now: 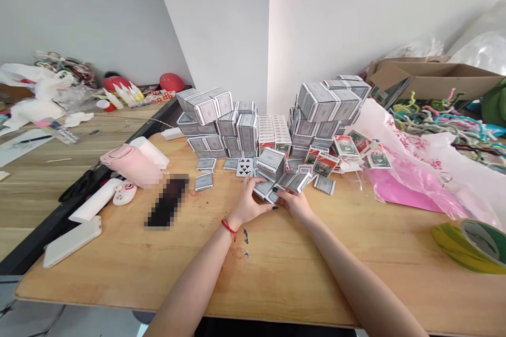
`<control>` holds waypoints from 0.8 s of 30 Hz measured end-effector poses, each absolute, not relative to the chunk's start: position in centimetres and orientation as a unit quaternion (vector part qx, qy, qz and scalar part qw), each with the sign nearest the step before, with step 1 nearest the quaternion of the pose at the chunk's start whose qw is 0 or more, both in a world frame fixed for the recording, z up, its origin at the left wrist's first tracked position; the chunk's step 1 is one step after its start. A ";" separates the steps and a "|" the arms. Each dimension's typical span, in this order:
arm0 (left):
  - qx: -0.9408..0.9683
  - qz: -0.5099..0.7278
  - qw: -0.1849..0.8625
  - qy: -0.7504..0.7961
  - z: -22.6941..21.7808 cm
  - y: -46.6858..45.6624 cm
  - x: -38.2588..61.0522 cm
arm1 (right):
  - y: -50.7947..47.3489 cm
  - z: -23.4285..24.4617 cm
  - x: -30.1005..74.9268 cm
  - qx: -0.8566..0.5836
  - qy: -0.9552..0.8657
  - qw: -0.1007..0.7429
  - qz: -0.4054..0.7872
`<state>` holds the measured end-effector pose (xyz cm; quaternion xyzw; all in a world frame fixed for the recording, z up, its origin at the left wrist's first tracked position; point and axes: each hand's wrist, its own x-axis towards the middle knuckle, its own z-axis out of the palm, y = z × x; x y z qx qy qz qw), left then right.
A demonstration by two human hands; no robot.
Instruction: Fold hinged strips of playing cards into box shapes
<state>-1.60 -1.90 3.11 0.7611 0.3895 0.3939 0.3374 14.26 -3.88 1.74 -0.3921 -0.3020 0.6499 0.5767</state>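
Near the middle of the table my left hand (250, 202) holds the near left side of a small structure of folded playing cards (264, 190), its thumb along the front edge. My right hand (295, 205) grips the right part of it, where a tilted card piece (298, 181) sticks out. A closed card cube (272, 163) sits on top at the back. Some of my fingers are hidden behind the cards. Just left lie a face-up playing card (244, 167) and a few loose patterned cards (204, 181).
Stacked card cubes rise behind on the left (217, 126) and right (330, 108), with upright card boxes (274, 130) between. A pink bottle (128, 160), white power bank (73, 242) and blurred dark object (168, 202) are left. Pink plastic (407, 184) and yellow-green tape (458, 242) are right.
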 end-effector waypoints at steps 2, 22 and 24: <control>0.758 0.396 0.338 0.392 3.1 -1.9 -1.6 | -3.8 1.7 14.3 -0.392 -0.309 0.580 0.644; 0.754 0.392 0.357 0.388 3.2 -1.8 -1.8 | -3.6 0.9 14.6 -0.382 -0.330 0.582 0.638; 0.755 0.392 0.354 0.388 3.1 -1.7 -1.8 | -3.6 1.0 14.6 -0.389 -0.341 0.581 0.628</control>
